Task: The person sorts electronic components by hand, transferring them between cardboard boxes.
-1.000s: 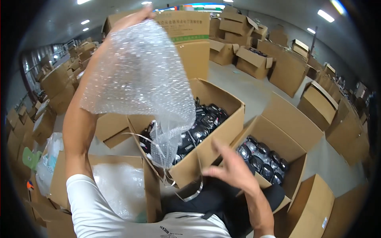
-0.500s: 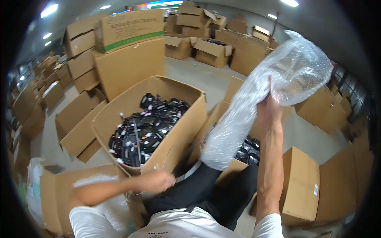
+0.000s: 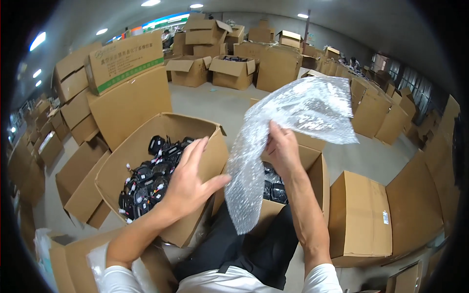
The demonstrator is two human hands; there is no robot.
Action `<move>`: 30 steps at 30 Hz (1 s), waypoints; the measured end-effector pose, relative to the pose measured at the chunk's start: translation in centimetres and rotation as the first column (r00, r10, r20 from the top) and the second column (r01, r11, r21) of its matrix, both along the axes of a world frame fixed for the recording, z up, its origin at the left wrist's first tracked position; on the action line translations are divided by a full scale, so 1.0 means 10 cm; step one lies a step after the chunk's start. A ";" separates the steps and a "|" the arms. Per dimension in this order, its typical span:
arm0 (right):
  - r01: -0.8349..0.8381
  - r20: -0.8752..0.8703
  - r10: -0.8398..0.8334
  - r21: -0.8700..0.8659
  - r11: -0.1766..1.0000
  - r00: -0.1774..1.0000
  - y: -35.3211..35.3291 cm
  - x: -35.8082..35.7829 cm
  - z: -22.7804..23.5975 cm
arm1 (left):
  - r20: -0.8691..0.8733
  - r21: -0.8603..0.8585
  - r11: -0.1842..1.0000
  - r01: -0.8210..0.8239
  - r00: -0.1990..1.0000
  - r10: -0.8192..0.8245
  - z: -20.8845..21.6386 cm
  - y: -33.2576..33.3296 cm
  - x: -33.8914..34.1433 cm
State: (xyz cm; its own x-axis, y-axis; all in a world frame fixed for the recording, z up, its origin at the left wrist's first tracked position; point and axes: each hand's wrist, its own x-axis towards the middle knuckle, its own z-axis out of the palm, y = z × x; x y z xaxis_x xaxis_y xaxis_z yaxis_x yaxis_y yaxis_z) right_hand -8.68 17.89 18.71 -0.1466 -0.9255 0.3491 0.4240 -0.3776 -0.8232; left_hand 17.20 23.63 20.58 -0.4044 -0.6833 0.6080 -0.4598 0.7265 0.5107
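My right hand (image 3: pixel 283 146) pinches a sheet or bag of clear bubble wrap (image 3: pixel 246 166). The wrap's upper part fans out to the right, and its lower end hangs over my lap. My left hand (image 3: pixel 188 183) is open with its fingers apart, its thumb tip at the wrap's left edge; whether it touches is hard to tell. Beneath that hand, a deep open carton (image 3: pixel 217 146) holds many black plastic devices (image 3: pixel 146 178) with short cables and white connectors. Partly hidden by the wrap, a second open carton (image 3: pixel 312 168) contains black items (image 3: pixel 276 190) that look shiny, perhaps wrapped.
An open carton (image 3: pixel 68 261) with clear plastic wrap stands at lower left. To my right is a brown carton (image 3: pixel 364 215) beside a tall cardboard panel (image 3: pixel 415 195). A large carton (image 3: pixel 129 105) with a printed box (image 3: pixel 127 61) on top stands at far left; more cartons line the back.
My left hand has risen from near my lap, from closed to open beside the wrap. My right hand has come lower and leftward with the bubble wrap. The view has also shifted.
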 end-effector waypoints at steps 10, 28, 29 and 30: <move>0.025 -0.323 0.140 0.458 0.889 0.936 0.74 -0.60 -0.66 | -0.336 0.500 0.841 0.207 0.941 -0.032 0.25 -1.05 -0.66; 0.151 -0.720 -0.683 -0.694 0.704 -0.121 0.34 -0.99 0.08 | 0.355 -0.426 0.833 0.354 0.912 -0.207 0.18 -1.26 -1.58; 0.161 -0.720 -0.682 -0.693 0.703 -0.124 0.32 -1.04 0.01 | 0.359 -0.424 0.829 0.364 0.908 -0.215 0.20 -1.34 -1.60; 0.226 -0.795 -0.581 -0.607 0.762 -0.176 0.32 -1.14 -0.08 | 0.378 -0.503 0.792 0.346 0.912 -0.158 0.17 -1.42 -1.64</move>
State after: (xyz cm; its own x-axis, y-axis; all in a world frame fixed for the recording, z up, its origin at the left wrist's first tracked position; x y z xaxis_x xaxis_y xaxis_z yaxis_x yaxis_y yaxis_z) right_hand -20.04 21.09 17.90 0.1511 -0.7198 0.6775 -0.9487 -0.2981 -0.1051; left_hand 0.82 9.45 22.28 -0.7387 -0.1182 0.6636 -0.2801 0.9493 -0.1426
